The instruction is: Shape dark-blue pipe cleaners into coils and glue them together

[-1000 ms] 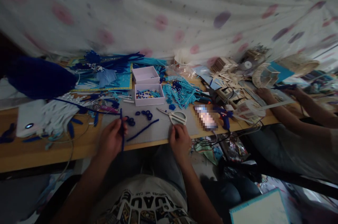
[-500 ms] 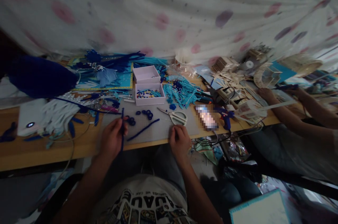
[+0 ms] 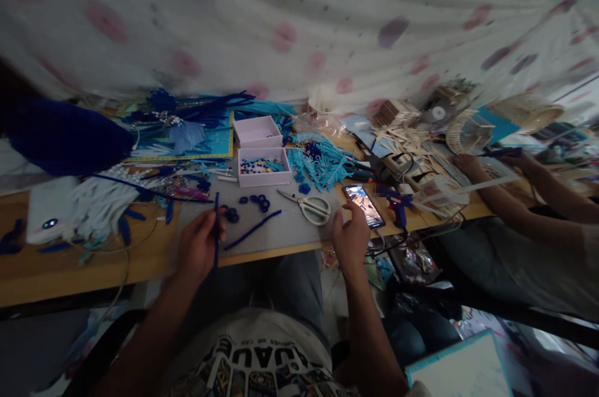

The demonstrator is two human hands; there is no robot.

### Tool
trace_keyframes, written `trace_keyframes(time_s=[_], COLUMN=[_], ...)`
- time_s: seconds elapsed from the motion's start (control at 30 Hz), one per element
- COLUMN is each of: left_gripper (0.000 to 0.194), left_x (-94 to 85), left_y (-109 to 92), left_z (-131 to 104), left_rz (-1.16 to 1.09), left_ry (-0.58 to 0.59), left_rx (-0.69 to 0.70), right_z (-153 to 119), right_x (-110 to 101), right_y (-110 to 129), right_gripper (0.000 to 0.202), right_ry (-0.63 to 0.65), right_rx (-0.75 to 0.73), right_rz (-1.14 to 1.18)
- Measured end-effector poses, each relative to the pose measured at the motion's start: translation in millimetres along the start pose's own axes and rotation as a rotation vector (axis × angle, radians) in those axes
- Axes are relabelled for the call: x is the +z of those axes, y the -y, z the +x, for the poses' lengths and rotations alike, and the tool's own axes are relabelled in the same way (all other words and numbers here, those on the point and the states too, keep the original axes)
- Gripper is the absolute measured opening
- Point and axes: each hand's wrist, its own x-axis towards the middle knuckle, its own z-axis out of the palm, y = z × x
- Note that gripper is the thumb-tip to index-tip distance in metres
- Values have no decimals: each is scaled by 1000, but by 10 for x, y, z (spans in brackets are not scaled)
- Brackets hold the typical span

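Observation:
Between the fingers of my left hand [image 3: 199, 244] stands a dark blue pipe cleaner [image 3: 216, 213], roughly upright. Small dark blue coils [image 3: 231, 215] lie just beyond those fingers, and a second blue pipe cleaner [image 3: 253, 230] rests slantwise on the grey mat [image 3: 290, 236]. My right hand [image 3: 352, 238] is at the lower left edge of a lit phone [image 3: 367, 206]. Its fingers are partly extended and hold nothing; I cannot tell whether a fingertip touches the screen. Scissors with pale handles [image 3: 314, 210] lie on the mat to the left of that hand.
A white box [image 3: 264, 180] of beads stands behind the mat, beside a pile of light blue strips [image 3: 318, 166]. Right of the phone is a blue glue gun [image 3: 397, 206] with cables. Farther right, a co-worker's hands [image 3: 468, 166] rest among wooden sticks.
My right hand has moved right, from just below the scissors' handles to the phone, and its fingers have opened out. My left hand keeps the pipe cleaner in the same place.

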Motion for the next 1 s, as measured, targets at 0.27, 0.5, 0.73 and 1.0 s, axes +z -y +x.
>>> trace_keyframes(time_s=[0.27,0.5,0.73,1.0], left_gripper=[33,32,32,34], left_x=[-6,0,-1,8], left_y=[2,-8,4,-8], left_z=[12,0,7,4], left_rz=[-2,10,13,24], left_ry=[5,4,5,4], left_rx=[-5,-5,9,5], right_z=[-172,-277,-186,-5], right_x=[75,123,139,136], right_y=[84,136,82,24], right_gripper=[21,20,24,25], right_ry=[41,89,100,38], right_rx=[-70,-91,-74,-37], right_rz=[90,148,2,-109])
